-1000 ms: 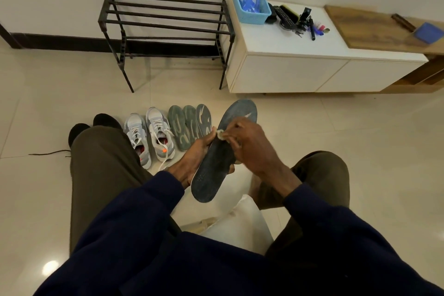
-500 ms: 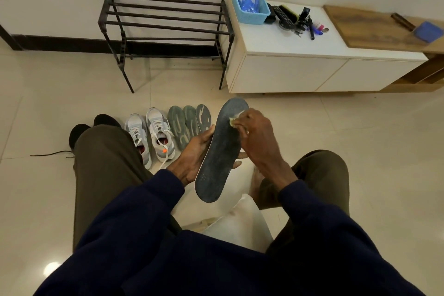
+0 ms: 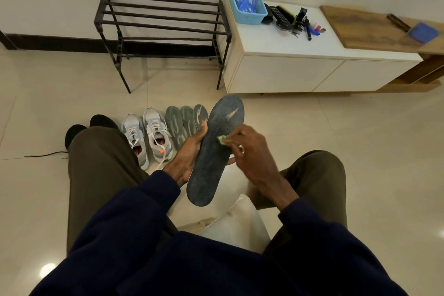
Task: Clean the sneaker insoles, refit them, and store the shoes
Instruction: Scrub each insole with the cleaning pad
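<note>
My left hand point(image 3: 189, 154) grips a dark grey insole point(image 3: 213, 151) from underneath and holds it tilted, toe end away from me. My right hand point(image 3: 252, 154) pinches a small pale green wipe point(image 3: 222, 139) against the middle of the insole's top face. On the floor beyond lie three more grey-green insoles point(image 3: 185, 125) side by side, touching. To their left stands a pair of grey-white sneakers point(image 3: 146, 134) with loose white laces. Two black shoes point(image 3: 89, 127) show partly behind my left knee.
A black metal shoe rack point(image 3: 163, 29) stands against the wall. Right of it is a low white cabinet point(image 3: 300, 62) carrying a blue basket point(image 3: 247, 7), brushes and small items. A white cushion point(image 3: 237, 223) lies between my knees. A black lace point(image 3: 45, 155) trails on the tiles at left.
My right hand has slid the wipe from the insole's toe end down to its middle. The insole has tipped a little more upright in my left hand.
</note>
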